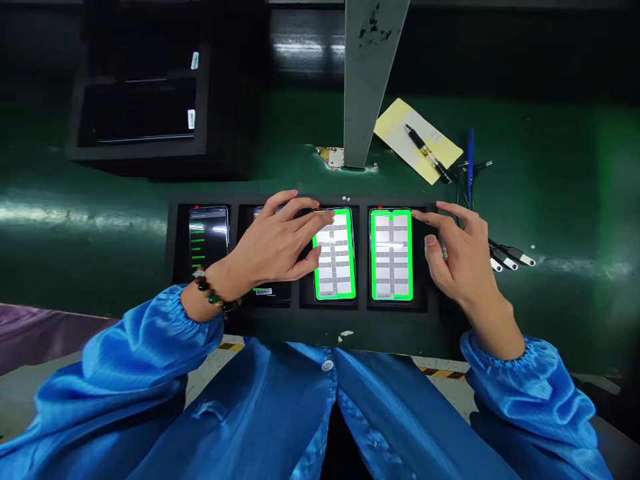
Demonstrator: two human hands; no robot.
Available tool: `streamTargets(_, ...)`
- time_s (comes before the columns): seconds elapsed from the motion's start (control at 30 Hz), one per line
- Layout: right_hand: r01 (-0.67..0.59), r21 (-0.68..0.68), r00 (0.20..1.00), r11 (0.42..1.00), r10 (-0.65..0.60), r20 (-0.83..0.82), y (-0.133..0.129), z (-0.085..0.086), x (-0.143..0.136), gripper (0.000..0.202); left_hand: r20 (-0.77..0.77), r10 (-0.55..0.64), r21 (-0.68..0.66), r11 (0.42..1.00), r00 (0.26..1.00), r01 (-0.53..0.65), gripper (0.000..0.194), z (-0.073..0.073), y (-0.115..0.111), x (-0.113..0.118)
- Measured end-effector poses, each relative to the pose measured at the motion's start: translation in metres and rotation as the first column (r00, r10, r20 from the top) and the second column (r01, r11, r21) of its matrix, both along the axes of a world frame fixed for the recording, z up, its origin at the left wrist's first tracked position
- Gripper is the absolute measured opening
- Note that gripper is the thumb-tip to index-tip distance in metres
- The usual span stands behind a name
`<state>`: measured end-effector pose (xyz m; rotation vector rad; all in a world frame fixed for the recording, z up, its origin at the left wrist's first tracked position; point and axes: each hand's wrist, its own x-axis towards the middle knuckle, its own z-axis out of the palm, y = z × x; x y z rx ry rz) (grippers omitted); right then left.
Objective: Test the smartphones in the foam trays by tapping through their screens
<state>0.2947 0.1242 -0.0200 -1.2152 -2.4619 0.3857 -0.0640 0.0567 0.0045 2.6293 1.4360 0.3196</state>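
Several phones lie in a row in a black foam tray (363,267). My left hand (277,240), fingers apart, reaches over the tray with a fingertip at the upper left of a phone with a green-bordered grid (336,257); it partly covers a darker phone (265,292). My right hand (457,250) is spread, its index fingertip at the upper right edge of another phone showing a green-bordered grid (391,257). At the tray's left end lies a phone with a dark screen and green text (209,237). Neither hand holds anything.
A stack of black trays (200,143) with dark phones stands at the upper left. A grey metal post (367,80) rises behind the row. Yellow paper (400,130), a black pen (425,152), a blue tool (470,163) and cables with white-tipped plugs (507,259) lie to the right.
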Motion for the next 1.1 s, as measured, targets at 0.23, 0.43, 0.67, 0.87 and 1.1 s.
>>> streamTargets(0.23,-0.132,-0.053,0.99,0.99,0.129,-0.061,0.004,-0.003,-0.021,0.044,0.049,0.027,0.006,1.0,0.998,-0.027,0.051,-0.01,-0.001,0.011)
streamTargets(0.43,-0.194,-0.053,0.979,0.98,0.189,-0.078,0.001,-0.006,-0.019,0.039,0.053,0.073,0.012,0.997,0.996,-0.073,0.051,-0.013,-0.01,0.012)
streamTargets(0.67,-0.201,-0.065,0.977,0.977,0.195,-0.084,-0.003,-0.008,-0.016,0.041,0.048,0.096,0.045,0.994,0.994,-0.098,0.05,-0.015,-0.018,0.01)
streamTargets(0.87,-0.24,-0.067,0.968,0.968,0.233,-0.092,-0.021,-0.005,-0.004,0.043,0.037,0.08,0.018,0.997,0.996,-0.08,0.055,-0.013,-0.035,0.015)
streamTargets(1.1,-0.296,-0.046,0.953,0.954,0.291,-0.083,-0.046,-0.004,0.013,0.044,0.08,0.044,0.002,0.999,0.996,-0.045,0.057,-0.013,-0.064,0.024)
